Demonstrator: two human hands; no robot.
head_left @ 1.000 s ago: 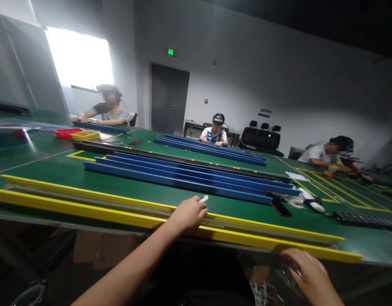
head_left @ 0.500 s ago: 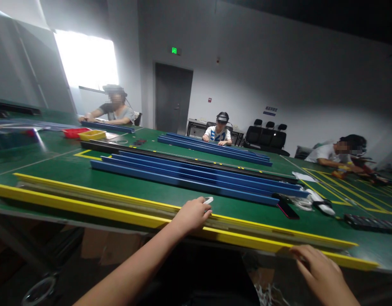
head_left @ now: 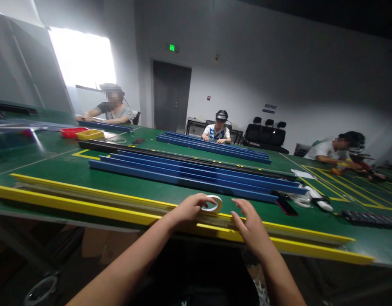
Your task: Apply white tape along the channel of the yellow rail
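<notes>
Table with a broad green top and yellow marking lines [head_left: 60, 170] spreads under everything. Along its near edge lies a long yellow metal-like channel with two raised sides [head_left: 215, 230]. Beyond the yellow channel, across a strip of green, lies a group of long blue channel-shaped bars [head_left: 183, 182], and a long thin black bar [head_left: 100, 145] runs just behind them. Farthest from the yellow channel, across the table, sits a person in a white shirt with blue lettering [head_left: 218, 133]. The bare left hand [head_left: 190, 208] is over the middle of the yellow channel, thumb and fingers clamped on a white ring-shaped roll [head_left: 219, 205]. The bare right hand [head_left: 252, 224] is over the yellow channel too, farther right, its thumb and fingers apart and pointing at the roll without touching it; whether it touches the channel I cannot tell. Beyond the yellow channel's right half lies a flat black slab with a red edge [head_left: 286, 205]. The roll, smallest, is tilted above the yellow channel, between the two hands
</notes>
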